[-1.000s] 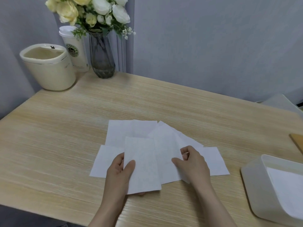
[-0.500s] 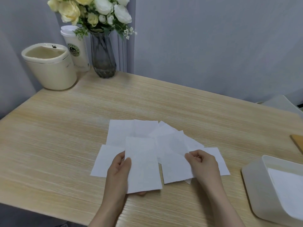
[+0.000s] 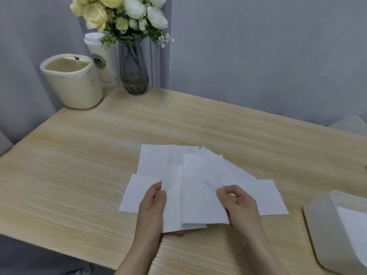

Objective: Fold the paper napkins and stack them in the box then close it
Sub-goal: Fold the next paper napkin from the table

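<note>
R hand (image 3: 238, 203) moved its napkin (image 3: 202, 187) over L-grip stack (image 3: 171, 197).

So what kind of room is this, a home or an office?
Probably a home desk corner: a light wooden table against a grey wall, a dark glass vase of flowers and a cream desktop bin.

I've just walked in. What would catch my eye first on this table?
Probably the fan of white paper napkins spread mid-table, with the left hand and right hand each pinching one. Next, the yellow and white bouquet in a grey glass vase at the far left corner.
</note>
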The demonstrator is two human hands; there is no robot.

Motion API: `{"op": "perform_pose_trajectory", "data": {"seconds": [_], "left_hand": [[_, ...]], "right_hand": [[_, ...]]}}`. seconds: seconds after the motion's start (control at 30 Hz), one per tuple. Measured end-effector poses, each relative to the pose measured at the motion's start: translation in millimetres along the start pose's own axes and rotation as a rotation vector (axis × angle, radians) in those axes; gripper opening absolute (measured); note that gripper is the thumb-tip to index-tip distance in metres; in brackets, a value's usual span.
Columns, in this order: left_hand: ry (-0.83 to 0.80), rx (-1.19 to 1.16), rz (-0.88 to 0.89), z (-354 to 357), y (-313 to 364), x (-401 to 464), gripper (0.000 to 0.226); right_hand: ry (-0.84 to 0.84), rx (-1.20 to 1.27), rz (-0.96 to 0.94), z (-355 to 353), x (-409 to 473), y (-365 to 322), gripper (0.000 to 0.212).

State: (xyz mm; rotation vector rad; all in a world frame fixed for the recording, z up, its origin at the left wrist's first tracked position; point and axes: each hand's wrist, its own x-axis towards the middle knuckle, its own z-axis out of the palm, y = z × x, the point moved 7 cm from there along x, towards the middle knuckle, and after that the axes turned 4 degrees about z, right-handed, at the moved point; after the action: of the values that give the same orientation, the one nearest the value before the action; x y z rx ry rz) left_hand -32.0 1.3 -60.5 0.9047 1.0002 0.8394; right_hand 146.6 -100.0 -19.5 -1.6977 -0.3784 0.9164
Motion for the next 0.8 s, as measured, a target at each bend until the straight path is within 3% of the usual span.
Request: {"op": "perform_pose_trajectory", "data": {"seconds": [0.17,0.8], "left_hand": [[0.003,0.054,0.032,-1.0,-0.4,1.6,0.026],[-0.039,-0.022,0.005,-0.1,2.2,-0.2,0.029]], "right_hand": [[-0.080,0.043,0.042,24.0,-9.8,13.7,0.015],[-0.001,-0.038,0.029,31.9,-11.1,16.8,0.013]]}}
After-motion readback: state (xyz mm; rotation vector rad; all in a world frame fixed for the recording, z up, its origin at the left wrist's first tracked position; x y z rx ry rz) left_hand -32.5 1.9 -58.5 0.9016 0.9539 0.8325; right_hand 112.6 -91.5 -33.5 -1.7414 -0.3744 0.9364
